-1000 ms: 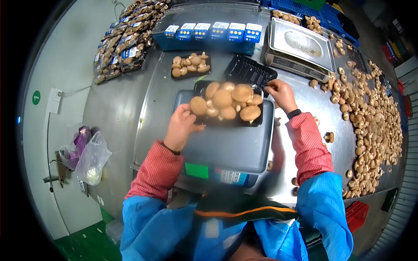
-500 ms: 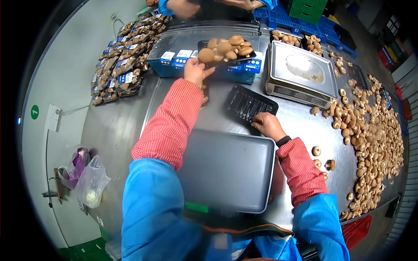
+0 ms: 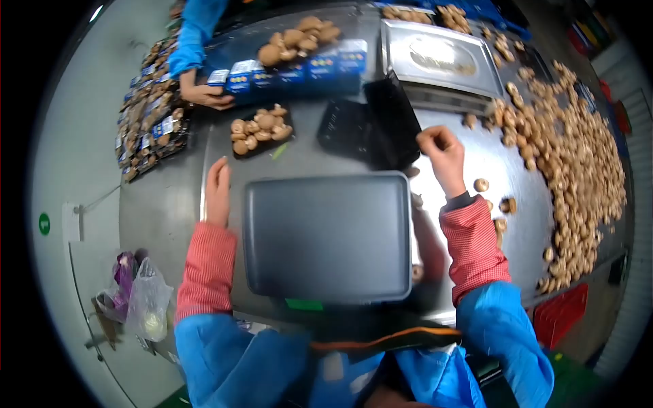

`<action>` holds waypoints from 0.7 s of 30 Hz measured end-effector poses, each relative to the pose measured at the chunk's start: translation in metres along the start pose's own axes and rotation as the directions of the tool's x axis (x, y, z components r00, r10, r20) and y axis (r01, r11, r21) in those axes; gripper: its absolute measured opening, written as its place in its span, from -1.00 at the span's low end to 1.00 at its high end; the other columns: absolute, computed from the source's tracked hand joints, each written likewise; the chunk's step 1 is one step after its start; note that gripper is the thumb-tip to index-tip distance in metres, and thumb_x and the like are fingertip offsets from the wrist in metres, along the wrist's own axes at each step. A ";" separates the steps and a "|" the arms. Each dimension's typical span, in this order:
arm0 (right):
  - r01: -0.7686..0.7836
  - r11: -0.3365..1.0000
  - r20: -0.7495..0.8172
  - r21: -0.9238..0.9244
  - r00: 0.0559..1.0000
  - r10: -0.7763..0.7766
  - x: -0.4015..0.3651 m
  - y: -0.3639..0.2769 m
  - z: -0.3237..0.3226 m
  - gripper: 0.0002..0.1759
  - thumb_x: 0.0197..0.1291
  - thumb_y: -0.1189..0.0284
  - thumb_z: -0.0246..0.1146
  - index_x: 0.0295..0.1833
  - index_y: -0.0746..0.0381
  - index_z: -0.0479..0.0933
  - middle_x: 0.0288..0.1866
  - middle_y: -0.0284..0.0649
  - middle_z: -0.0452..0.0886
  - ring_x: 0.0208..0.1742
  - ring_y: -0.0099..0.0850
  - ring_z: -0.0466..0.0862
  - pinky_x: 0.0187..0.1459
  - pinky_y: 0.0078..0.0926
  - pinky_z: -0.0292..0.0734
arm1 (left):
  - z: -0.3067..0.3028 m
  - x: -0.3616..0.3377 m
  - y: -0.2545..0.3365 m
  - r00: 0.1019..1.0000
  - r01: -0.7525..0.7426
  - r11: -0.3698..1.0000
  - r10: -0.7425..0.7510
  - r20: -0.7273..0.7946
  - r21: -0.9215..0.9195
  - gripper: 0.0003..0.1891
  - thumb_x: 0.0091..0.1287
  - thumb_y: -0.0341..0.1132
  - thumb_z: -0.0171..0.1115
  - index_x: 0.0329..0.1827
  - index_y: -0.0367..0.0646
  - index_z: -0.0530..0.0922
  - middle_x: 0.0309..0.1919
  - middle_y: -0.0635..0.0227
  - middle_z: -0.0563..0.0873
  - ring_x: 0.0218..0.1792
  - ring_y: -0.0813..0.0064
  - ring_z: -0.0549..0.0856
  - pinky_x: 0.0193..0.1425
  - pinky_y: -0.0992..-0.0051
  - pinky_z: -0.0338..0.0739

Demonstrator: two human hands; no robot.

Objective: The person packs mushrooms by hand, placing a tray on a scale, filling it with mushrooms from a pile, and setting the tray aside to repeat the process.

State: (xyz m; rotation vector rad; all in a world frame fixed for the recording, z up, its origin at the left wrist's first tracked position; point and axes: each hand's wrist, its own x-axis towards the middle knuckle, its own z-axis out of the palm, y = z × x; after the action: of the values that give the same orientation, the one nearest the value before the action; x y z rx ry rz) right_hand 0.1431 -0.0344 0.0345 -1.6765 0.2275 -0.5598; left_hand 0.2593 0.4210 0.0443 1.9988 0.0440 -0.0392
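My right hand (image 3: pixel 445 158) pinches the edge of a black plastic tray (image 3: pixel 394 119), lifted and tilted steeply. Its underside or inside is blurred by motion. A dark patch that may be its shadow or a second tray lies just left of it. My left hand (image 3: pixel 219 192) holds nothing, fingers stretched out, beside the left edge of a grey rectangular tray (image 3: pixel 326 238). Beyond that hand, a small black tray of shiitake mushrooms (image 3: pixel 264 126) rests on the steel table. Another load of mushrooms (image 3: pixel 299 41) sits atop the blue-labelled box (image 3: pixel 292 78).
A co-worker's hand (image 3: pixel 204 94) touches the box's left end. Packed mushroom trays (image 3: pixel 153 109) are stacked at left. A metal scale (image 3: pixel 442 61) stands at back right, with a large heap of loose mushrooms (image 3: pixel 578 170) along the right. Plastic bags (image 3: pixel 146 299) hang lower left.
My left hand has let go of the mushroom tray on the box and drawn back. My right hand has raised and tipped the black tray. A co-worker's hand has reached the box.
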 end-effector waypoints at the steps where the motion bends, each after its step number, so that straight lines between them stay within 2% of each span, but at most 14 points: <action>1: -0.070 0.995 -0.053 0.078 0.996 0.074 -0.011 -0.010 -0.017 -0.92 0.26 0.53 0.31 -0.19 0.32 0.61 -0.37 -0.40 0.60 -0.36 -0.65 0.53 -0.27 -0.68 0.47 | -0.015 -0.022 -0.013 0.991 0.111 0.994 -0.113 0.076 0.023 -0.47 0.54 0.01 0.00 0.44 -0.10 0.38 0.32 0.30 0.51 0.31 0.41 0.48 0.37 0.35 0.34; 2: -0.102 0.993 -0.132 0.057 0.985 0.109 -0.025 -0.014 -0.034 -0.91 0.26 0.52 0.32 -0.19 0.32 0.61 -0.37 -0.40 0.60 -0.35 -0.65 0.53 -0.28 -0.69 0.47 | -0.024 -0.041 -0.021 0.967 0.208 0.977 -0.213 0.141 0.050 -0.40 0.53 0.10 -0.05 0.48 -0.07 0.33 0.37 0.30 0.46 0.36 0.36 0.44 0.41 0.26 0.30; 3: -0.127 0.991 -0.208 0.040 0.969 0.133 -0.037 -0.017 -0.050 -0.91 0.26 0.51 0.33 -0.19 0.32 0.62 -0.37 -0.39 0.60 -0.35 -0.64 0.54 -0.28 -0.69 0.47 | -0.028 -0.062 -0.024 0.908 0.339 0.939 -0.309 0.283 -0.061 -0.33 0.53 0.24 -0.16 0.49 -0.04 0.30 0.37 0.27 0.45 0.44 0.33 0.33 0.48 0.22 0.20; 4: -0.165 0.985 -0.257 0.046 0.951 0.171 -0.052 -0.018 -0.065 -0.89 0.27 0.50 0.34 -0.18 0.32 0.61 -0.36 -0.39 0.60 -0.35 -0.65 0.54 -0.28 -0.69 0.46 | -0.034 -0.073 -0.057 0.899 0.370 0.919 -0.318 0.302 -0.134 -0.28 0.45 0.27 -0.02 0.49 -0.06 0.32 0.34 0.19 0.49 0.31 0.27 0.50 0.35 0.20 0.40; 6: -0.246 0.969 -0.352 0.015 0.906 0.236 -0.083 -0.009 -0.096 -0.86 0.29 0.47 0.34 -0.16 0.33 0.61 -0.35 -0.39 0.61 -0.35 -0.64 0.54 -0.29 -0.71 0.46 | -0.023 -0.100 -0.046 0.782 0.593 0.777 -0.494 0.381 -0.210 -0.25 0.42 0.30 0.03 0.44 -0.13 0.36 0.23 0.14 0.57 0.17 0.27 0.60 0.20 0.26 0.53; 7: -0.291 0.956 -0.390 0.037 0.877 0.282 -0.099 -0.013 -0.106 -0.85 0.30 0.47 0.34 -0.14 0.33 0.60 -0.29 -0.36 0.62 -0.30 -0.62 0.55 -0.22 -0.70 0.47 | -0.013 -0.112 -0.034 0.710 0.688 0.686 -0.566 0.419 -0.238 -0.23 0.40 0.31 0.05 0.41 -0.16 0.38 0.17 0.12 0.61 0.10 0.27 0.65 0.12 0.29 0.59; 8: -0.294 0.956 -0.419 0.008 0.867 0.270 -0.117 -0.010 -0.118 -0.86 0.30 0.47 0.33 -0.14 0.33 0.60 -0.26 -0.36 0.62 -0.26 -0.62 0.55 -0.18 -0.69 0.46 | -0.007 -0.120 -0.017 0.707 0.702 0.649 -0.586 0.396 -0.293 -0.20 0.35 0.33 0.12 0.35 -0.23 0.43 0.00 0.11 0.67 -0.11 0.30 0.71 -0.11 0.36 0.68; 9: -0.296 0.955 -0.446 -0.019 0.857 0.257 -0.134 -0.009 -0.127 -0.87 0.31 0.47 0.33 -0.13 0.32 0.59 -0.24 -0.35 0.62 -0.23 -0.61 0.55 -0.14 -0.67 0.46 | -0.004 -0.123 -0.011 0.719 0.689 0.667 -0.584 0.376 -0.283 -0.20 0.35 0.33 0.13 0.35 -0.23 0.43 0.00 0.11 0.67 -0.12 0.30 0.72 -0.12 0.37 0.68; 10: -0.258 0.963 -0.458 0.075 0.849 0.264 -0.148 -0.021 -0.127 -0.90 0.33 0.48 0.31 -0.15 0.30 0.58 -0.23 -0.36 0.60 -0.20 -0.61 0.54 -0.09 -0.65 0.44 | -0.002 -0.124 -0.005 0.734 0.673 0.688 -0.577 0.357 -0.270 -0.19 0.34 0.33 0.13 0.35 -0.23 0.43 0.00 0.11 0.67 -0.12 0.30 0.72 -0.12 0.37 0.68; 13: -0.290 0.943 -0.477 0.161 0.814 0.332 -0.183 -0.017 -0.140 -0.91 0.34 0.49 0.29 -0.18 0.28 0.56 -0.26 -0.38 0.57 -0.21 -0.61 0.54 -0.09 -0.66 0.44 | 0.002 -0.128 0.009 0.749 0.654 0.722 -0.577 0.326 -0.225 -0.19 0.33 0.34 0.14 0.34 -0.23 0.43 -0.01 0.11 0.67 -0.13 0.31 0.72 -0.11 0.38 0.68; 14: -0.218 0.968 -0.533 0.121 0.809 0.249 -0.190 -0.013 -0.141 -0.92 0.35 0.49 0.28 -0.18 0.27 0.54 -0.23 -0.41 0.55 -0.21 -0.62 0.54 -0.11 -0.66 0.45 | 0.003 -0.129 0.013 0.751 0.651 0.729 -0.578 0.320 -0.213 -0.19 0.33 0.34 0.15 0.34 -0.23 0.43 -0.02 0.11 0.67 -0.13 0.31 0.72 -0.11 0.38 0.68; 17: -0.250 0.955 -0.570 0.159 0.767 0.296 -0.196 -0.029 -0.141 -0.86 0.33 0.43 0.32 -0.12 0.28 0.56 -0.26 -0.40 0.59 -0.33 -0.65 0.54 -0.25 -0.70 0.47 | 0.002 -0.127 -0.021 0.736 0.667 0.694 -0.558 0.384 -0.271 -0.19 0.33 0.35 0.14 0.34 -0.23 0.43 -0.03 0.12 0.68 -0.16 0.29 0.72 -0.12 0.37 0.68; 18: -0.207 0.967 -0.588 0.148 0.768 0.254 -0.193 -0.031 -0.138 -0.86 0.34 0.44 0.31 -0.15 0.28 0.55 -0.28 -0.42 0.58 -0.34 -0.67 0.51 -0.28 -0.71 0.46 | 0.006 -0.130 -0.017 0.706 0.694 0.681 -0.583 0.402 -0.232 -0.16 0.35 0.33 0.14 0.40 -0.26 0.38 0.06 0.07 0.65 -0.03 0.26 0.69 0.06 0.35 0.63; 21: -0.162 0.982 -0.539 0.098 0.821 0.189 -0.195 -0.053 -0.124 -0.89 0.33 0.48 0.30 -0.17 0.29 0.53 -0.29 -0.43 0.57 -0.34 -0.68 0.50 -0.30 -0.71 0.45 | 0.015 -0.125 -0.021 0.786 0.554 0.826 -0.480 0.389 -0.100 -0.13 0.39 0.28 0.12 0.49 -0.31 0.26 0.26 0.00 0.53 0.23 0.22 0.56 0.30 0.34 0.49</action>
State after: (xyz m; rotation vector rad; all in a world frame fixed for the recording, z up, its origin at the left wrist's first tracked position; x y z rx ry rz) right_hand -0.0929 -0.0447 0.0518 -1.3944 0.7736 -0.8911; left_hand 0.1330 0.4145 0.0253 1.6849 0.3611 -0.7220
